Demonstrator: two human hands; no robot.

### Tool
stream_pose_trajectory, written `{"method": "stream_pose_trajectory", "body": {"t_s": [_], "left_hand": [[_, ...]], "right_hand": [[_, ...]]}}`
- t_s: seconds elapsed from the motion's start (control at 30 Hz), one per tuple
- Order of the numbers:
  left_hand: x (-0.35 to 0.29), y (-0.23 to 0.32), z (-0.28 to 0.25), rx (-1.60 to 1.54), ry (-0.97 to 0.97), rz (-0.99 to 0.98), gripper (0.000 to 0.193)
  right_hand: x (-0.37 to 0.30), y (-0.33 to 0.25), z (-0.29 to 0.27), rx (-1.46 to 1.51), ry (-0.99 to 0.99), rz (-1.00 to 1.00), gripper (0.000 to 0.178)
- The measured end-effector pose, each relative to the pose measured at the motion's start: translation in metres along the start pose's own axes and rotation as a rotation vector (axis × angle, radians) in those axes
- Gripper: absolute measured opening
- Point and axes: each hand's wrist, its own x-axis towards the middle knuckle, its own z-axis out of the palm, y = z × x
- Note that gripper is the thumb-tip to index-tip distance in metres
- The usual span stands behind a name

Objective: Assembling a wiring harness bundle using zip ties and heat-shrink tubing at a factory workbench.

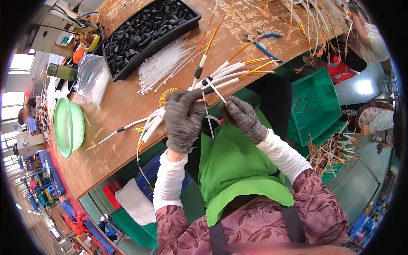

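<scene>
My left hand [185, 121], in a grey glove, is closed around a bundle of white cables [221, 75] at the table's near edge. Orange and yellow wire ends fan out from the bundle to the upper right, and more ends come out below the hand on the left. One cable carries a black sleeve [198, 72]. My right hand [244, 119], also gloved, pinches one end of a white cable tie [216, 91]. The tie slants up to the bundle, and its tail hangs below. Whether it is locked I cannot tell.
On the wooden table [127, 106] lie loose white cable ties [163, 63], a black tray [115, 77] of short black sleeves, blue-handled cutters [272, 47] and a clear plastic bag [92, 78]. A green basin [78, 127] stands left. Green crates [316, 80] and people are at right.
</scene>
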Motion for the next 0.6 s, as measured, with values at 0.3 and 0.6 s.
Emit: {"method": "stream_pose_trajectory", "body": {"t_s": [0.3, 0.6], "left_hand": [[0.001, 0.009, 0.022, -0.243, -0.126, -0.055, 0.009], [-0.007, 0.009, 0.028, -0.235, -0.098, -0.106, 0.01]], "right_hand": [[-0.005, 0.005, 0.004, 0.053, 0.07, -0.013, 0.024], [-0.005, 0.006, 0.008, 0.115, 0.103, -0.053, 0.02]]}}
